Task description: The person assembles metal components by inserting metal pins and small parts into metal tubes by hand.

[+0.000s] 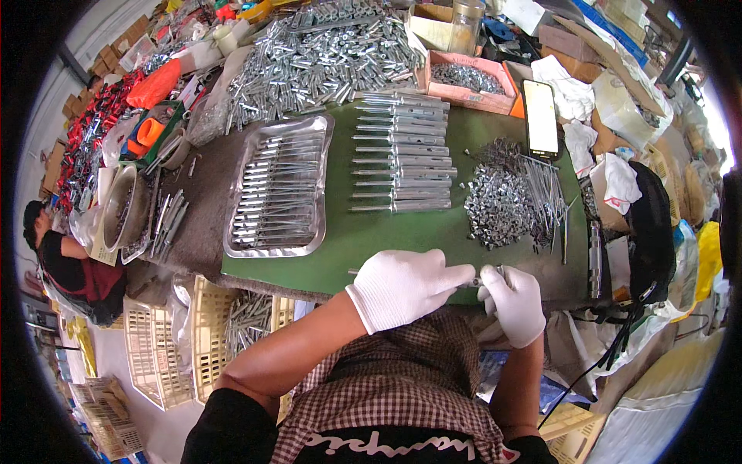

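Checked apron [386,390] nearest; left hand [402,288] and right hand [515,306]: fingers closed on metal rod [469,284]. Likely assembling; next needs steady alignment.

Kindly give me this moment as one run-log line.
left hand: holds metal piece | right hand: fingers curled at its end | tray: holds slender rods

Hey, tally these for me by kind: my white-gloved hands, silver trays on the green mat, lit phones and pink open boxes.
White-gloved left hand and white-gloved right hand: 2
Shallow silver metal tray on the flat green mat: 1
Slim rectangular lit phone: 1
Pink open-topped rectangular box: 1
Total: 5
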Demonstrator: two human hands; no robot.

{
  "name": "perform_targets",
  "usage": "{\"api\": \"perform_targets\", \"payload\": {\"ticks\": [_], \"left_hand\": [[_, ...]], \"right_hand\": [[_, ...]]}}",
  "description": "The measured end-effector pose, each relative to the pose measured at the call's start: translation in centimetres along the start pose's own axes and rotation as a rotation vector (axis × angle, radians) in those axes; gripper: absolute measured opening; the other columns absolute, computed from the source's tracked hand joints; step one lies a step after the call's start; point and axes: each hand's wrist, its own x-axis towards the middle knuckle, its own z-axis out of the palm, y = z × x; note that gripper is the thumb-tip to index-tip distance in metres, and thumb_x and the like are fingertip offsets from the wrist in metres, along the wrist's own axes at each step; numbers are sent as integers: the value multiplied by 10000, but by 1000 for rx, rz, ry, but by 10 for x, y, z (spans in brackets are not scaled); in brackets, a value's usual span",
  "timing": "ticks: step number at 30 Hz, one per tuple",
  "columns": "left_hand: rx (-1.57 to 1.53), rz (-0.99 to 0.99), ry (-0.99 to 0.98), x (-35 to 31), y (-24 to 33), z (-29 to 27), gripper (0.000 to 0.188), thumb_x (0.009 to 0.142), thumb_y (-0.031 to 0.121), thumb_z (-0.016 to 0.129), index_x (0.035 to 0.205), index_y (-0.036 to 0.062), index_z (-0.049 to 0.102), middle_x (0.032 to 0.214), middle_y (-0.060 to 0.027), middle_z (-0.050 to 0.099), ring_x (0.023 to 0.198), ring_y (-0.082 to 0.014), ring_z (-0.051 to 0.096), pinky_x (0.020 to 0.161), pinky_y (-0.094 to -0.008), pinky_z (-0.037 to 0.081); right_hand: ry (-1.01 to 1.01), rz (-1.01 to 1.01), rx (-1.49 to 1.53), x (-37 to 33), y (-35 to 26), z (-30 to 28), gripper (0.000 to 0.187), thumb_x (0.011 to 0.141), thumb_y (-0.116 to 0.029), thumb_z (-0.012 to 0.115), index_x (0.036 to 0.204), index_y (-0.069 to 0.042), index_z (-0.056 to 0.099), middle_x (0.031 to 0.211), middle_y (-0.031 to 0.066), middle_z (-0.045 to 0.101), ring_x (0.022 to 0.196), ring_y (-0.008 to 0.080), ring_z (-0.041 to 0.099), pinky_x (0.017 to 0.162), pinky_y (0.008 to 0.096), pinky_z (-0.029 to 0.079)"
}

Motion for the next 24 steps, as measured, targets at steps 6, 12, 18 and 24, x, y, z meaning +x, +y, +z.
{"api": "perform_targets", "payload": {"ticks": [6, 12, 18, 24], "left_hand": [[216, -139, -159, -6, 12, 15, 247, 841, 158, 610, 1079, 219, 631, 737, -77, 507, 516, -239, 600, 447, -391, 486], [198, -177, -131, -2, 18, 24, 262, 847, 145, 594, 1098, 211, 630, 771, -91, 499, 531, -242, 612, 461, -384, 503], [208, -172, -116, -1, 19, 24, 269, 849, 147, 598, 1105, 218, 640, 766, -87, 496, 524, -227, 610, 455, -364, 500], [203, -194, -122, -2, 17, 22, 269, 851, 149, 603, 1105, 215, 656, 768, -79, 505, 522, -231, 608, 455, -360, 498]], "right_hand": [[380, -610, -487, 50, 5, -24, 165, 950, -193, 603, 969, -48, 680, 861, 137, 669, 767, 297, 659, 701, 389, 503], [361, -601, -1007, 129, -31, -28, 163, 858, -219, 614, 913, -72, 653, 918, 162, 638, 871, 369, 637, 761, 466, 506], [351, -589, -1079, 127, -32, -30, 173, 861, -239, 630, 909, -77, 661, 899, 166, 653, 835, 370, 648, 742, 469, 513], [95, -554, -429, 32, -4, -15, 168, 801, -129, 737, 930, -42, 673, 812, 134, 671, 726, 287, 673, 668, 359, 522]]}}
